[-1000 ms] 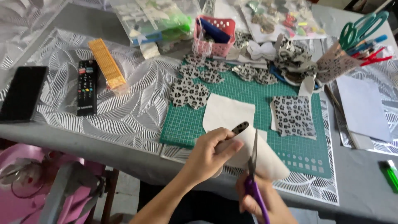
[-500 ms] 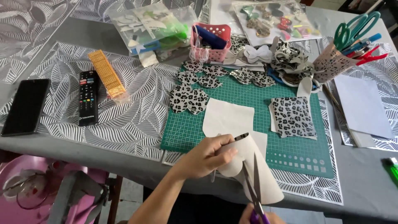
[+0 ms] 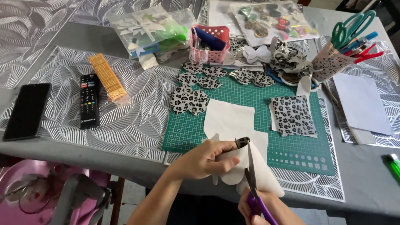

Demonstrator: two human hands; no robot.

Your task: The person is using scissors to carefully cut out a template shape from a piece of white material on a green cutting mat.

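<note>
My left hand [image 3: 205,159] pinches a folded sheet of cream fabric [image 3: 233,125] at the near edge of a green cutting mat [image 3: 291,150]. A small leopard-print piece [image 3: 242,142] shows at my fingertips. My right hand [image 3: 261,210], low in the view, grips purple-handled scissors [image 3: 252,179] whose blades point up into the fabric fold beside my left thumb. A square leopard-print fabric piece [image 3: 293,116] lies on the mat to the right. Several cut leopard-print petal shapes [image 3: 188,100] lie at the mat's upper left.
A black remote [image 3: 88,101], an orange strip [image 3: 108,78] and a dark phone [image 3: 27,110] lie left on the leaf-patterned cloth. A pink basket [image 3: 208,45], plastic bags, white bows [image 3: 256,53], a cup of scissors and pens [image 3: 333,58], white paper [image 3: 361,102] and a green lighter [image 3: 393,163] sit around.
My left hand turned the cream fabric and folded it nearer the table edge. The scissors swung upright and moved into the fold.
</note>
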